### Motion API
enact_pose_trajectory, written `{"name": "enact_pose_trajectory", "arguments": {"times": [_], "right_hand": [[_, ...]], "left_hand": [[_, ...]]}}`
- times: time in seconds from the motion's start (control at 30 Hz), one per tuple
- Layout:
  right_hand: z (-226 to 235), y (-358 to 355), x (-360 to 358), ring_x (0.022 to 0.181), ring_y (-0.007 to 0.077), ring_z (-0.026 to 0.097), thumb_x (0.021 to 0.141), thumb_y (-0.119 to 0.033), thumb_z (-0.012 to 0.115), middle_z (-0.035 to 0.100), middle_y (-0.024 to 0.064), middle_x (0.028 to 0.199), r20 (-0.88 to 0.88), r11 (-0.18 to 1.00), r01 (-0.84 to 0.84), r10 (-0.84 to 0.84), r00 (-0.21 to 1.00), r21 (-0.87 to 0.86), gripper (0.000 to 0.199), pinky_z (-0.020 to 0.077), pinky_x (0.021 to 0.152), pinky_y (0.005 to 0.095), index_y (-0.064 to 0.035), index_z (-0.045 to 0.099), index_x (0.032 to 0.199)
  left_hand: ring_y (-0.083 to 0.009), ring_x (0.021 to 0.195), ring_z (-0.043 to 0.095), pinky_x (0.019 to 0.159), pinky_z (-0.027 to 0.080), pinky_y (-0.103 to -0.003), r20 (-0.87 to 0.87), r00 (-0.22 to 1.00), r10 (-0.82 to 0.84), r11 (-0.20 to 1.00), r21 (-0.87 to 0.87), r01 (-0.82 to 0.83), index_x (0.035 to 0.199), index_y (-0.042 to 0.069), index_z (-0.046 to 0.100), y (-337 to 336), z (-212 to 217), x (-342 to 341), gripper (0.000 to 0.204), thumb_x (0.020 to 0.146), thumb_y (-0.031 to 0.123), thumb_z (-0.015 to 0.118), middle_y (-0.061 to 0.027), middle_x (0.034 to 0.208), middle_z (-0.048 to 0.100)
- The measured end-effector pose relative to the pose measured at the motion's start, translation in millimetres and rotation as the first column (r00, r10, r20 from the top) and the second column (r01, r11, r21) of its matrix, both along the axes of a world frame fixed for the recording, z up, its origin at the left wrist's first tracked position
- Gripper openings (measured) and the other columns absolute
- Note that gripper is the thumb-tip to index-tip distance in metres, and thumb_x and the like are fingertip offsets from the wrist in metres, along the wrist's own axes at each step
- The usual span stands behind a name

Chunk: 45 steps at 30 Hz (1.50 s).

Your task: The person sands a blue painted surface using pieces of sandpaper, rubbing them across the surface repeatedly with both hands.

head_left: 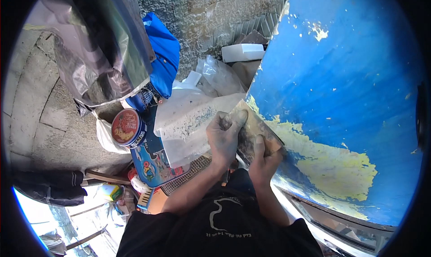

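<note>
Your left hand [223, 138] and right hand [264, 159] are both closed on a scraper [251, 130], its edge pressed against the blue panel [350, 86] at the rim of the yellow patch [332, 165]. Open panel lies to the right; to the left, plastic sheets [188, 117] and a round tin [128, 128] crowd the concrete floor [40, 108].
</note>
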State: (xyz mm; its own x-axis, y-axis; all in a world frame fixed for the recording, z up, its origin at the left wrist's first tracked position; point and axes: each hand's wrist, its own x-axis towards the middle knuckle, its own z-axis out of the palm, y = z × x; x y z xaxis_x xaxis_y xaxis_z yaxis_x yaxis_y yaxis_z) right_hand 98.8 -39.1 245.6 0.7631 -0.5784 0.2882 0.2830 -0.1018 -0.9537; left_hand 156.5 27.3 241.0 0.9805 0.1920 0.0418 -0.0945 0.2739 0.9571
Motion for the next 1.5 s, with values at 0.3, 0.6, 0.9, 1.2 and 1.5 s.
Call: {"name": "enact_pose_trajectory", "arguments": {"times": [0.3,0.6,0.9,1.2,1.5], "right_hand": [[-1,-6,-13,0.077,0.0111,0.058,0.089,-0.019,0.061,0.064,0.0083,0.090,-0.119,0.999,-0.018,0.023,0.993,0.043,0.027,0.0465,0.068,0.0272,0.0066,0.059,0.096],[9,-11,-11,0.076,0.0111,0.057,0.091,-0.016,0.059,0.063,0.0071,0.082,-0.163,0.996,-0.009,-0.006,0.987,-0.091,0.022,0.0458,0.066,0.0269,0.0057,0.060,0.090],[-1,-12,-17,0.070,0.0102,0.057,0.090,-0.013,0.059,0.064,0.0088,0.077,-0.141,0.991,0.030,-0.048,0.989,-0.127,0.020,0.0451,0.060,0.0268,0.0067,0.061,0.088],[3,-18,-25,0.070,0.0112,0.059,0.090,-0.011,0.058,0.066,0.0109,0.078,-0.062,0.998,0.021,-0.025,0.998,-0.056,0.019,0.0461,0.061,0.0294,0.0072,0.062,0.087],[7,-12,-23,0.064,0.0092,0.058,0.089,-0.011,0.058,0.065,0.0101,0.071,-0.045,0.998,0.068,-0.068,0.997,0.001,0.016,0.0453,0.056,0.0269,0.0053,0.062,0.090]], "left_hand": [[-0.0034,0.059,0.044,0.048,0.037,-0.021,-0.078,0.994,0.078,0.986,0.155,-0.066,0.073,0.002,0.053,-3,1,-8,0.028,0.081,0.018,0.074,0.0028,0.065,0.053],[-0.0038,0.061,0.045,0.050,0.040,-0.024,-0.033,0.997,0.069,0.998,-0.010,-0.070,0.073,-0.001,0.054,-3,29,-6,0.027,0.082,0.017,0.071,0.0010,0.066,0.055],[-0.0019,0.057,0.042,0.047,0.035,-0.019,-0.082,0.996,-0.023,1.000,-0.021,0.021,0.070,0.003,0.053,-5,12,-11,0.029,0.082,0.021,0.072,0.0032,0.062,0.052],[-0.0027,0.057,0.046,0.048,0.038,-0.020,0.077,0.997,0.018,0.955,0.293,-0.039,0.072,0.002,0.055,-4,7,-22,0.026,0.083,0.019,0.071,0.0019,0.064,0.055],[-0.0030,0.061,0.047,0.052,0.041,-0.020,-0.056,0.996,-0.073,0.996,0.042,0.075,0.078,0.001,0.058,-8,0,-22,0.024,0.084,0.020,0.071,0.0000,0.070,0.058]]}}
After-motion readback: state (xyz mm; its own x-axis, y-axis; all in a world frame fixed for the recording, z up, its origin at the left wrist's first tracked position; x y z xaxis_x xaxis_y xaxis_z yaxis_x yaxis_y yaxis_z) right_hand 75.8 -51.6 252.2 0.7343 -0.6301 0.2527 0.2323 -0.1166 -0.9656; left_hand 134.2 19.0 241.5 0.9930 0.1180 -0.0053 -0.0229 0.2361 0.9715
